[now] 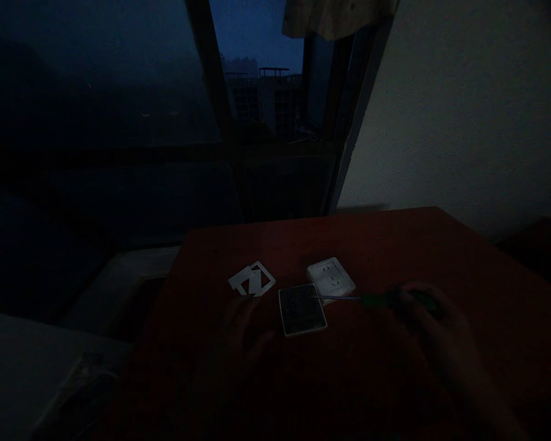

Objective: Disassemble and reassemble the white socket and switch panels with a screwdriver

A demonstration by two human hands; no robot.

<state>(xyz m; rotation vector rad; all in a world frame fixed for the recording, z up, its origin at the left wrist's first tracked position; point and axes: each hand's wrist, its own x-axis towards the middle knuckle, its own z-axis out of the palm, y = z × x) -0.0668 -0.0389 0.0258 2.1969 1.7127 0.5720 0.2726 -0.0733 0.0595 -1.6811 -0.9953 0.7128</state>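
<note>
My right hand [425,312] is wrapped round a screwdriver [371,299] with a green handle. Its thin shaft points left, and the tip lies over the upper right part of a square dark-faced panel with a pale rim [302,311]. Just behind that panel, a white wall socket [331,277] lies face up, close against its corner. My left hand [241,331] is open, fingers apart, low over the table left of the dark panel. Beyond its fingertips are a white square frame and flat white strips [254,280]. Darkness hides much of both hands.
Everything rests on a reddish-brown table [371,239], whose far edge runs below a dark window [275,147]. A pale wall [463,122] rises at the right. A short curtain [340,17] hangs at the top. The room is very dim.
</note>
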